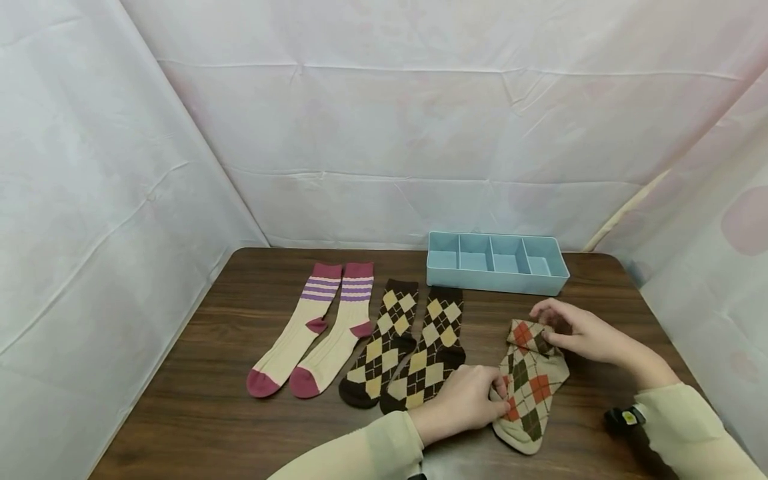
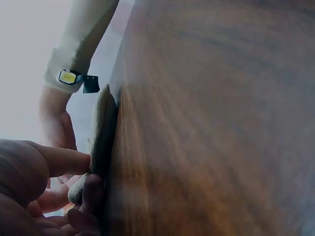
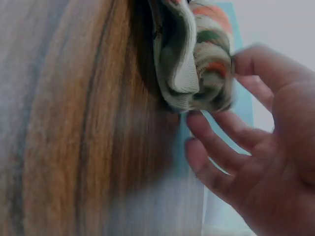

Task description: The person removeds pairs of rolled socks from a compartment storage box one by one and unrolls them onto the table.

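A beige argyle sock point(image 1: 530, 395) with orange and green diamonds lies on the table at the right, its far end turned over into a thick roll point(image 3: 212, 64). Whether a second sock lies under it I cannot tell. My left hand point(image 1: 468, 399) pinches the sock's left edge between thumb and fingers, as the left wrist view also shows at the sock's edge point(image 2: 102, 130). At the rolled end, my right hand point(image 1: 579, 331) holds the roll, thumb on one side and bent fingers on the other.
Behind stands a light blue box point(image 1: 498, 281) with several compartments. Left of my left hand lie two brown-and-yellow argyle socks point(image 1: 441, 327), then two cream socks point(image 1: 336, 340) with maroon toes and purple stripes. Pale cloth point(image 1: 384, 120) hangs around the wooden table point(image 1: 198, 400).
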A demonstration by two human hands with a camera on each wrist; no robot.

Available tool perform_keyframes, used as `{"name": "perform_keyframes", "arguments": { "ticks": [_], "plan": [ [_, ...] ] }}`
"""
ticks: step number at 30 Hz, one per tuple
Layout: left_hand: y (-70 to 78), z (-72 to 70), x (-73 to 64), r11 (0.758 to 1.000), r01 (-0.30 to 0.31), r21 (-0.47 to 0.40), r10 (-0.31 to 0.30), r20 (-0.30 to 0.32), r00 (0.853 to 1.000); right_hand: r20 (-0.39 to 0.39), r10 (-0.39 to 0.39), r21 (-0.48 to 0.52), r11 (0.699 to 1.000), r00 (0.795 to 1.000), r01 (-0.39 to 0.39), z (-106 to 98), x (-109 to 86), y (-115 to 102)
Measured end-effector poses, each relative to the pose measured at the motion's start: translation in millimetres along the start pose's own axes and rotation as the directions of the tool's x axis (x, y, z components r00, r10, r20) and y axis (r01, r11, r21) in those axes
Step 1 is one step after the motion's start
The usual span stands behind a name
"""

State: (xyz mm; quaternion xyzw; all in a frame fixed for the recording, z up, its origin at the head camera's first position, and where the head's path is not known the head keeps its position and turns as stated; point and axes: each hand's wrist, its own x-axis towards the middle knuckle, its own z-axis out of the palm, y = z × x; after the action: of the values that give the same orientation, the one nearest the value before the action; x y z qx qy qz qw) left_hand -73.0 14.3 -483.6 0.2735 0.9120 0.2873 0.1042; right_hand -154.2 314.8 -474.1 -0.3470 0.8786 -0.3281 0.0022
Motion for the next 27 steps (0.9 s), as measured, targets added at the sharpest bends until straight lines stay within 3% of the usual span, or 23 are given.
{"name": "perform_keyframes", "arguments": {
  "ticks": [3,6,17,22,27],
  "plan": [
    [0.6,-0.7,0.7,1.000,0.005,0.005,-0.005,0.001,1.000,-0.052,-0.093,-0.045,0.995,0.994,0.091,2,3.3,4],
    [0.3,-0.5,2.1,1.000,0.014,0.002,-0.014,0.007,1.000,-0.047,-0.134,-0.059,0.990,0.990,0.131,4,3.5,3],
    [-4.7,1.0,2.2,0.999,0.001,-0.037,0.000,0.030,1.000,0.025,0.014,0.041,0.999,1.000,-0.015,5,-7.1,4],
    [-6.0,-0.4,1.2,0.998,0.005,-0.058,-0.003,0.038,0.999,0.027,0.033,0.041,0.999,0.999,-0.034,5,-8.2,5],
    [-5.7,-0.9,1.1,0.998,-0.014,-0.056,0.016,0.043,0.999,0.005,0.005,0.017,1.000,1.000,-0.005,2,-8.3,5]
  ]
}}
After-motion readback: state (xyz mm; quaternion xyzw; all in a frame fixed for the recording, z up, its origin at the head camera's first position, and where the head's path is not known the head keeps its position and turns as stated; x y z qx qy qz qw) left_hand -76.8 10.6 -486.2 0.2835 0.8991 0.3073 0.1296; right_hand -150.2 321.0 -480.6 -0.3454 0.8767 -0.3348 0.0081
